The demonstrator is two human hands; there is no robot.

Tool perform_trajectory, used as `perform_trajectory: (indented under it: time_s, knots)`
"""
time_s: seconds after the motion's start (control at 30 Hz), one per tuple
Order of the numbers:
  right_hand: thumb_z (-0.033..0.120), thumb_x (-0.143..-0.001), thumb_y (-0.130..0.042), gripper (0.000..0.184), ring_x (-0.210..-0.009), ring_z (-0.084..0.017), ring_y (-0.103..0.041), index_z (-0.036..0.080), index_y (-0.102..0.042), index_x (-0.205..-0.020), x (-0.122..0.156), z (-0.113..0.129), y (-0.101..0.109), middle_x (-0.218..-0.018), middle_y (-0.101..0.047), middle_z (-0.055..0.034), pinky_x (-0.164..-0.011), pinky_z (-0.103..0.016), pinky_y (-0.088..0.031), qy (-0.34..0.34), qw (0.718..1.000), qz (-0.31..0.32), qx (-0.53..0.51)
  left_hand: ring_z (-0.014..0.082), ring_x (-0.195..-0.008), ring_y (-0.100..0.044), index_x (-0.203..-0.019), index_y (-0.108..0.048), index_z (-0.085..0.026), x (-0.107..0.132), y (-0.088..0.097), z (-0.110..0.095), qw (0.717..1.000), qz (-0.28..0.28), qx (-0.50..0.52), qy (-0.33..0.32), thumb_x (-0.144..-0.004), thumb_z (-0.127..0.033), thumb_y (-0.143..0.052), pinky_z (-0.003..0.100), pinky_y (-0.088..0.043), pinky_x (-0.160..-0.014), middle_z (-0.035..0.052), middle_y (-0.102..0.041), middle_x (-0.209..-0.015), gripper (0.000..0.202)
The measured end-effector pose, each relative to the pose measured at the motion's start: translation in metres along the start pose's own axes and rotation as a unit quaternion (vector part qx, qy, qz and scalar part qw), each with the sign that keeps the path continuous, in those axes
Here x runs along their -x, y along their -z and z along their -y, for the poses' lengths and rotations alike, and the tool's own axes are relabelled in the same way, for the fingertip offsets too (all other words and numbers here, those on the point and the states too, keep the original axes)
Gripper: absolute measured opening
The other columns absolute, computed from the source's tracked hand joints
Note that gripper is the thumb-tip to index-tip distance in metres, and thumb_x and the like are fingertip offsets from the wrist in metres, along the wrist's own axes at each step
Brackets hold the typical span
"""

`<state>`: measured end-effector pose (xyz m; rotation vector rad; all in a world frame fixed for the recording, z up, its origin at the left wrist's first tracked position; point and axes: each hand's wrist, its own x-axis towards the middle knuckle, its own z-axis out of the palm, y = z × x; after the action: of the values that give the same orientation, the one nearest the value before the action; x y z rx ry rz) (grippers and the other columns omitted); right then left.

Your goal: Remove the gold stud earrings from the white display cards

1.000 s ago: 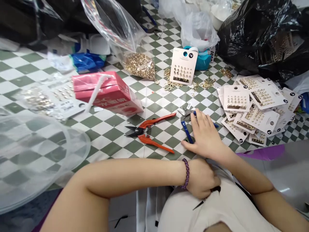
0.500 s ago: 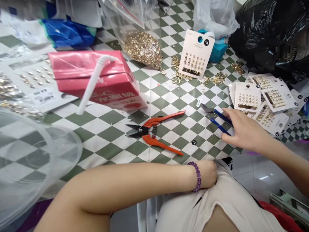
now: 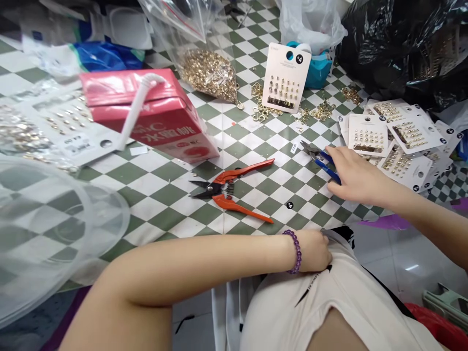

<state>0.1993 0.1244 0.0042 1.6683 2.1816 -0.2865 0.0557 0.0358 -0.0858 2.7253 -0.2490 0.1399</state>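
Observation:
My right hand point(image 3: 353, 176) is closed around a pair of blue-handled cutting pliers point(image 3: 320, 162), low over the checked tablecloth. The plier tips point away to the left, beside a small white £3.00 price sticker point(image 3: 294, 146). My left hand point(image 3: 315, 251), with a purple bead bracelet at the wrist, is curled into a fist against my cream shirt point(image 3: 285, 307); whatever its fingers hold is hidden. Between my hands and the juice carton lie orange-handled snips point(image 3: 230, 190), their blades and handles spread. A round black sticker point(image 3: 289, 205) sits near them.
Earring cards point(image 3: 367, 134) are piled on the right beside a black plastic bag point(image 3: 387, 48). Another earring card point(image 3: 287, 78) leans upright near loose gold hooks point(image 3: 323, 111). A zip bag of gold pieces point(image 3: 210, 73), a pink juice carton point(image 3: 153, 117) and a clear tub point(image 3: 106, 214) stand leftward.
The camera view has shifted slightly. My right hand has slid farther forward over the plier handles, covering more of them. My left fist stays against the shirt.

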Motion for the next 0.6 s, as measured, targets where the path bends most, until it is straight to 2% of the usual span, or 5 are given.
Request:
perform_trajectory:
  time_s: [0.17,0.27,0.37,0.5,0.6]
  knots:
    - [0.018,-0.076,-0.042,0.056,-0.122,-0.025,-0.05,0.017,-0.044,-0.132,-0.001,-0.019,0.008,-0.132,-0.049,-0.0114,-0.102,-0.039,-0.044,-0.022,0.967,0.045,-0.248,0.0201,-0.065,-0.056,-0.076,-0.063,-0.011,0.0,0.0,0.002,1.0,0.001,-0.003,0.0,-0.077,-0.013,-0.065,0.03,-0.024,-0.046,0.0058,-0.056,-0.056,0.003]
    - [0.015,-0.075,-0.04,0.043,-0.116,-0.022,-0.055,0.02,-0.048,-0.117,0.0,-0.019,0.005,-0.128,-0.054,-0.0091,-0.099,-0.04,-0.047,-0.006,0.905,0.038,-0.423,0.0203,-0.067,-0.057,-0.079,-0.064,-0.012,-0.001,-0.001,0.003,1.0,0.012,-0.003,-0.003,-0.076,-0.013,-0.065,0.03,-0.024,-0.044,0.0058,-0.059,-0.059,0.004]
    - [0.013,-0.07,-0.041,0.036,-0.118,-0.02,-0.055,0.02,-0.039,-0.105,0.002,-0.01,-0.004,-0.13,-0.053,-0.011,-0.1,-0.04,-0.047,-0.01,0.832,0.007,-0.555,0.0207,-0.067,-0.057,-0.08,-0.064,-0.013,-0.003,-0.003,0.005,0.999,0.036,-0.001,-0.008,-0.074,-0.015,-0.065,0.03,-0.023,-0.041,0.0058,-0.06,-0.061,0.006]
    - [0.016,-0.066,-0.044,0.043,-0.11,-0.02,-0.058,0.018,-0.03,-0.107,0.003,0.0,-0.019,-0.129,-0.05,-0.0178,-0.097,-0.041,-0.048,-0.03,0.766,0.011,-0.642,0.021,-0.07,-0.058,-0.081,-0.062,-0.014,-0.004,-0.004,0.007,0.998,0.054,-0.004,-0.007,-0.077,-0.016,-0.062,0.03,-0.021,-0.042,0.006,-0.062,-0.065,0.005]
    - [0.022,-0.066,-0.042,0.056,-0.097,-0.022,-0.06,0.014,-0.028,-0.119,0.007,-0.006,-0.018,-0.129,-0.045,-0.022,-0.083,-0.041,-0.052,-0.032,0.766,-0.022,-0.641,0.0205,-0.072,-0.058,-0.082,-0.061,-0.014,-0.003,-0.002,0.007,0.998,0.065,-0.007,-0.007,-0.077,-0.015,-0.06,0.03,-0.022,-0.042,0.0061,-0.062,-0.066,0.005]
